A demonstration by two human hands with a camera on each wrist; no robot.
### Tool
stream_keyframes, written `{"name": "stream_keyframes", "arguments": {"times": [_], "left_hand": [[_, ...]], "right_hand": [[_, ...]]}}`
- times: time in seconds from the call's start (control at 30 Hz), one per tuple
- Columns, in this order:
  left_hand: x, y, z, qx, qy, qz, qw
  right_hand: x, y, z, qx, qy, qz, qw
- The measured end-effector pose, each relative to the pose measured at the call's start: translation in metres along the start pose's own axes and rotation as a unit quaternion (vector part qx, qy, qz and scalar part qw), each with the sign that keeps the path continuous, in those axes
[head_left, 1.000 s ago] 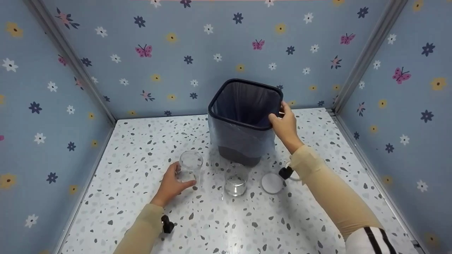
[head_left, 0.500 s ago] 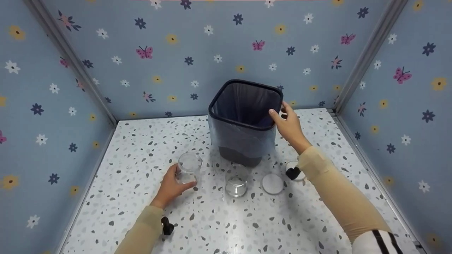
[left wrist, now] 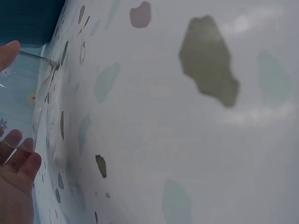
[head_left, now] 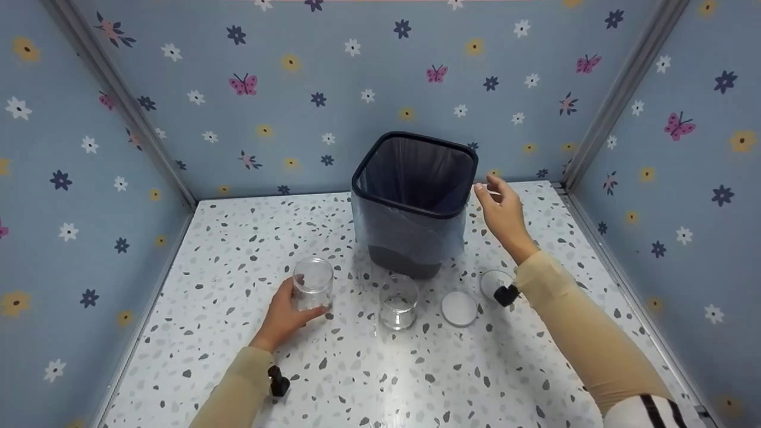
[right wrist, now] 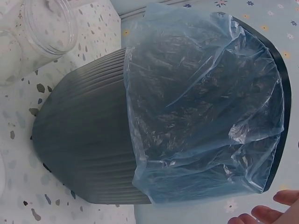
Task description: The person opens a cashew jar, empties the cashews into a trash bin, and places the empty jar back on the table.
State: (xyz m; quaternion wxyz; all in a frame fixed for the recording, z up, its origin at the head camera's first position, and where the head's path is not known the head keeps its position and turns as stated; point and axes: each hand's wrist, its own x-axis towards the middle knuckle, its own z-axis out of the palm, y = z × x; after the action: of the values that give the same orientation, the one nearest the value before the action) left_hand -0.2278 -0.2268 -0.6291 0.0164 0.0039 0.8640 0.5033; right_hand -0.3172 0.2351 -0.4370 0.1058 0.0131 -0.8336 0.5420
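My left hand (head_left: 285,312) is wrapped around a clear glass jar (head_left: 313,284) on the left side of the table. In the left wrist view its thumb and fingers lie on opposite sides of the jar's wall (left wrist: 21,93). A dark wastebasket (head_left: 404,261), lined with a translucent bluish bag (right wrist: 201,107), stands at the back with its top open. Just right of the basket's rim, my right hand (head_left: 505,217) is raised with relaxed fingers, apart from it and holding nothing. A second clear jar (head_left: 398,303) stands in front of the basket.
To the right of the second jar lies a round white lid (head_left: 459,308). Another round lid-like piece (head_left: 492,279) is partly hidden by the black wrist camera (head_left: 506,295). Patterned blue panels (head_left: 285,101) enclose the speckled table (head_left: 238,238) at the back and sides.
My right hand has let go of the wastebasket's rim and moved to the right. The jar in my left hand has shifted slightly left. The basket has stayed in place.
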Motion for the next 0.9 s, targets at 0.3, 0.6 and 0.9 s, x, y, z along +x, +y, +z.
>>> {"name": "stream_keyframes", "arguments": {"times": [0.3,0.6,0.9], "left_hand": [[-0.002,-0.001,-0.001,-0.007,0.006,0.016,0.9998],[-0.002,-0.007,-0.002,-0.008,0.004,0.007,0.9999],[-0.004,-0.014,-0.004,-0.009,0.007,0.014,0.9998]], "right_hand": [[-0.004,0.009,-0.007,-0.009,0.017,-0.001,0.9998],[-0.006,0.018,-0.009,-0.011,0.024,0.001,0.9996],[-0.011,0.024,-0.010,-0.015,0.025,0.006,0.9996]]}}
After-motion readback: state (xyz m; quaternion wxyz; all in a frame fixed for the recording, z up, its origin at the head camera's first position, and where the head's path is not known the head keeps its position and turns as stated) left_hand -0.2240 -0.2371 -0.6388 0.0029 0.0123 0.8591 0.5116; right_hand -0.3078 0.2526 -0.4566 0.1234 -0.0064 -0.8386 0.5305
